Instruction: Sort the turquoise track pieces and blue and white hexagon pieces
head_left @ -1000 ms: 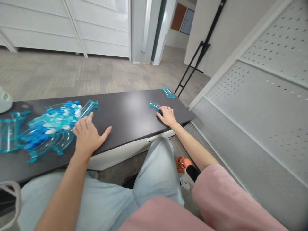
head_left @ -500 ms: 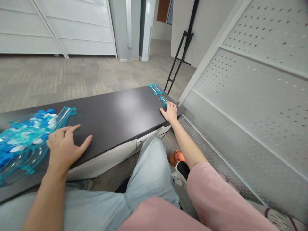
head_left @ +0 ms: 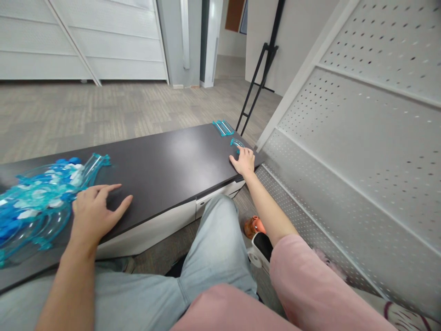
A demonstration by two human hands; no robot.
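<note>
My left hand (head_left: 94, 211) lies flat on the dark tabletop (head_left: 165, 161) with its fingers spread, right beside a heap of clear blue plastic pieces (head_left: 37, 197). My right hand (head_left: 243, 162) reaches to the table's far right end, fingers down on the surface, touching a small curved blue piece (head_left: 236, 143). Two straight blue pieces (head_left: 223, 127) lie just beyond it near the far corner.
A perforated grey wall panel (head_left: 344, 138) runs along the right side. A black stand (head_left: 258, 73) leans behind the table's right end. An orange and white object (head_left: 257, 234) sits on the floor by my right arm.
The curved blue piece has been moved from mid-table toward the right end under my right hand. The view has swung right. My left hand has stayed flat by the heap.
</note>
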